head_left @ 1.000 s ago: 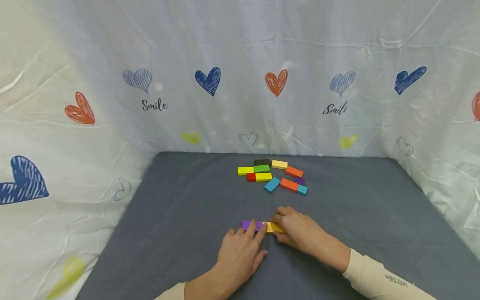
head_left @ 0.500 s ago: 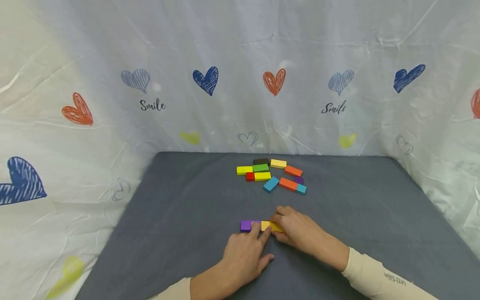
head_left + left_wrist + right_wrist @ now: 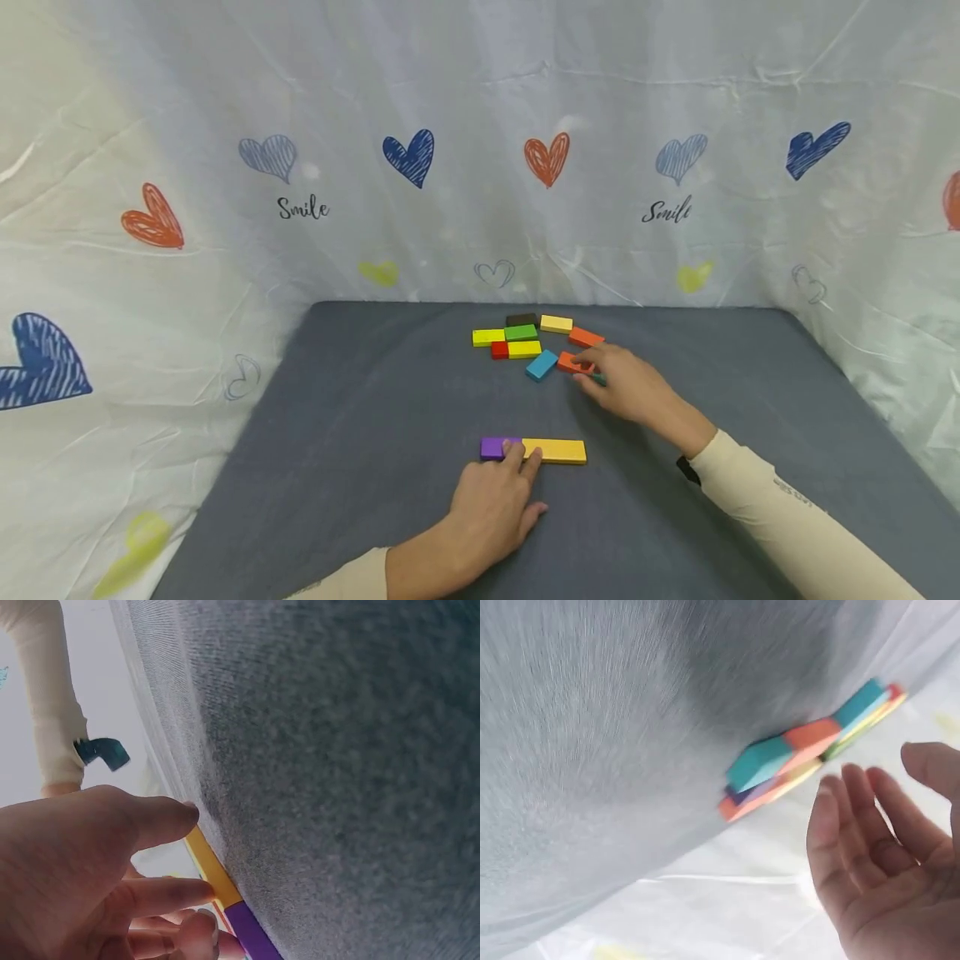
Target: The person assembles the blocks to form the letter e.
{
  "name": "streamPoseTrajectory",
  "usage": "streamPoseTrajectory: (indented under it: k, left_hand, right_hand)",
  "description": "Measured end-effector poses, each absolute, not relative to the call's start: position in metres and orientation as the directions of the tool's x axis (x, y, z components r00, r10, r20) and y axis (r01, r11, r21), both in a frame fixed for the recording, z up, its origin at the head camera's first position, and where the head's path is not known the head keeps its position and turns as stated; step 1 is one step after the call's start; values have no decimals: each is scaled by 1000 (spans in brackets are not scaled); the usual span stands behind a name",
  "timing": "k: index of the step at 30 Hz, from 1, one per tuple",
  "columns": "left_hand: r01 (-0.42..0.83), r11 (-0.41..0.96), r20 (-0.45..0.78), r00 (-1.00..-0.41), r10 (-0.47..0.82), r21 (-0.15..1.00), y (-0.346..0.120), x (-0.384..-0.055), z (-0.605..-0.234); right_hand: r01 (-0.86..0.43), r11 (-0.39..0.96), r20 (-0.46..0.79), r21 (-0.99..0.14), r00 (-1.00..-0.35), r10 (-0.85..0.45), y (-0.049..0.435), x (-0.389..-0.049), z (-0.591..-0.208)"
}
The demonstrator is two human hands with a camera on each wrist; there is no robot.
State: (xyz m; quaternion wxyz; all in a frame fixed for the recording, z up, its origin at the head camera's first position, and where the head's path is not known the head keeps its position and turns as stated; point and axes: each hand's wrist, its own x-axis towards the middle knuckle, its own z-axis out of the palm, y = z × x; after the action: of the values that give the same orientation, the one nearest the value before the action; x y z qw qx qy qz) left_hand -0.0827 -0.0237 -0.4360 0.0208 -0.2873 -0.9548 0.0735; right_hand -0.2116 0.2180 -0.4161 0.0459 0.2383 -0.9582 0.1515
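Note:
A purple block point(image 3: 492, 448) and an amber-yellow block point(image 3: 564, 451) lie end to end in a straight row near the middle of the table. My left hand point(image 3: 491, 504) rests its extended fingertips on this row, around the join. In the left wrist view its thumb stands apart from the other fingers. Farther back, my right hand point(image 3: 633, 387) hovers by an orange block point(image 3: 566, 363) and a small teal-blue block point(image 3: 759, 763), partly covering them in the head view. From the right wrist, its fingers look spread and hold nothing.
Behind lie a blue block point(image 3: 542, 366), a second orange block point(image 3: 585, 337), a pale yellow block point(image 3: 557, 324), a black block point(image 3: 521, 320), a green block point(image 3: 521, 332), a red block point(image 3: 499, 350) and two bright yellow ones. A heart-printed curtain point(image 3: 480, 208) borders the grey table point(image 3: 375, 400).
My right hand has let go of the amber-yellow block and moved back to the block cluster. My left fingers have shifted slightly right along the row, which stays in place.

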Motion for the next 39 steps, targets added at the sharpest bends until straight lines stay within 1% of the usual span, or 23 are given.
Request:
streamPoseTrajectory:
  k: [3,6,9,15,19,23,29,35,39]
  left_hand:
    - [544,825,-31,-837,546,-149,-25,-83,-436]
    - [551,823,-45,-833,551,-139,-26,-84,-436]
    - [552,823,-49,-833,551,-131,-25,-85,-435]
    - [550,829,-91,-835,543,-101,-21,-85,-432]
    - [549,828,-97,-835,541,-114,-20,-86,-432]
    - [545,825,-79,-838,539,-151,-21,-87,-432]
    - [540,823,-67,-841,537,-176,-22,-87,-432]
    - [546,820,-98,-838,537,-171,-21,-87,-432]
    - [546,819,-92,-837,539,-175,-20,-88,-430]
  right_hand:
    - [-438,868,144,-233,-899,-415,218,-228,-419]
    - [-432,883,125,-185,-901,-415,216,-239,-425]
    - [-442,886,139,-139,-895,-424,214,-247,-430]
    - [-445,892,152,-73,-889,-432,215,-251,-435]
    - [-450,892,165,-55,-885,-436,215,-256,-437]
    - [-443,894,175,-76,-888,-425,215,-266,-440]
    - [-413,903,171,-121,-905,-391,218,-278,-440]
    - [-393,894,170,-214,-917,-362,221,-262,-425]
    - [-413,875,137,-253,-910,-390,220,-244,-418]
